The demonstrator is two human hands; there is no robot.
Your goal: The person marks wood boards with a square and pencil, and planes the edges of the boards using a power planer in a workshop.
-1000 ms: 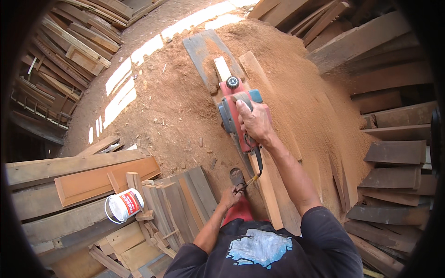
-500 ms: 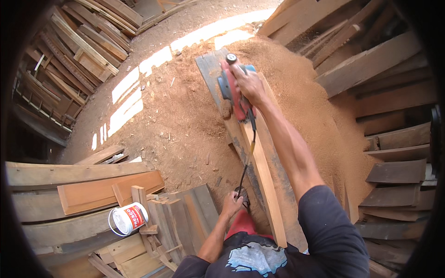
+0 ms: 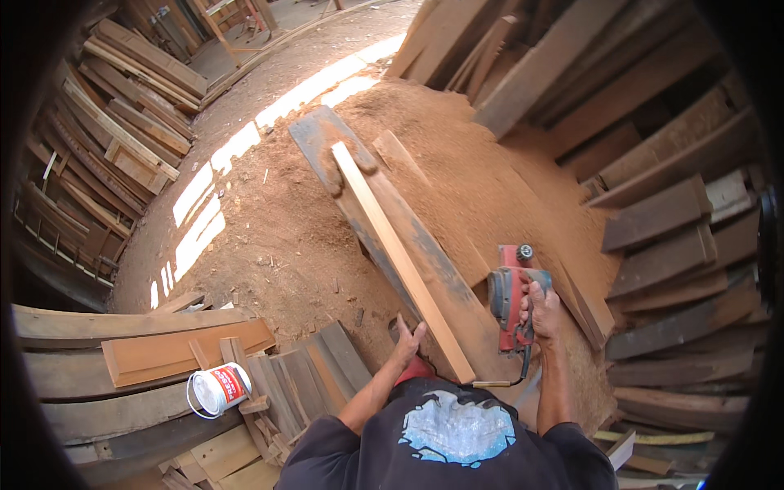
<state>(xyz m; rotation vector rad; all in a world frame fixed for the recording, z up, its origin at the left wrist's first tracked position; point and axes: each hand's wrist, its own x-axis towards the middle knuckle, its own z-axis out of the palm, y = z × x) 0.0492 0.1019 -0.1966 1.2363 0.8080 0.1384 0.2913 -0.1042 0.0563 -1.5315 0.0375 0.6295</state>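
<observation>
With the planer gripped in the right hand, right of the wooden strip on the plank, and the left hand empty, the cord should be held clear of the strip's near end.

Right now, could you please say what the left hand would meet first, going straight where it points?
The left hand would likely meet the plank under the pale strip; depth is unclear.

The wooden strip looks smooth, the planer casing plastic.
</observation>
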